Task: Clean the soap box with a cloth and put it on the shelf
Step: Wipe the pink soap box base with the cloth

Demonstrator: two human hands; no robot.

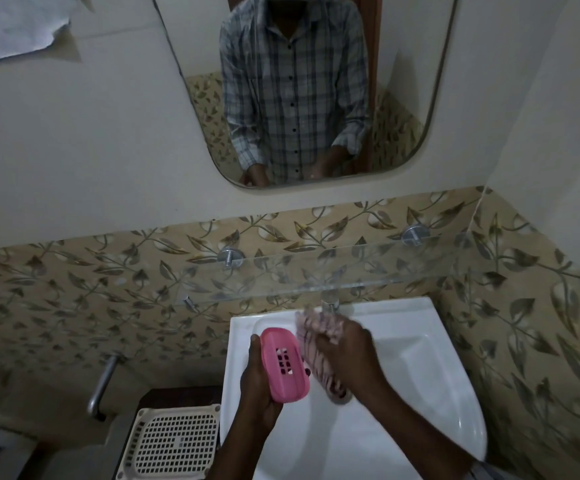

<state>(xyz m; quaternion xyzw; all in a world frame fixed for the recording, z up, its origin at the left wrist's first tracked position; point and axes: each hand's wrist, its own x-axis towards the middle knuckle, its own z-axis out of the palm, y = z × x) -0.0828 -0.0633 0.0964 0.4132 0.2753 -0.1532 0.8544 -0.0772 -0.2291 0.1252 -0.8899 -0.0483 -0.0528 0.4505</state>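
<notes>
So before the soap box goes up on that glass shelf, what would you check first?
1. Left hand has a firm hold on the soap box: ok, fingers curl round it.
2. Right hand holds the cloth against the box: ok.
3. Box wiped clean all over: cannot tell, the picture is dim and the cloth blurred.
4. Box is over the sink, so drips land there: ok.
5. Glass shelf sits on its brackets above the sink: ok.

Pink soap box [284, 364], striped cloth [319, 344] (pinkish), white sink [430, 386].
</notes>
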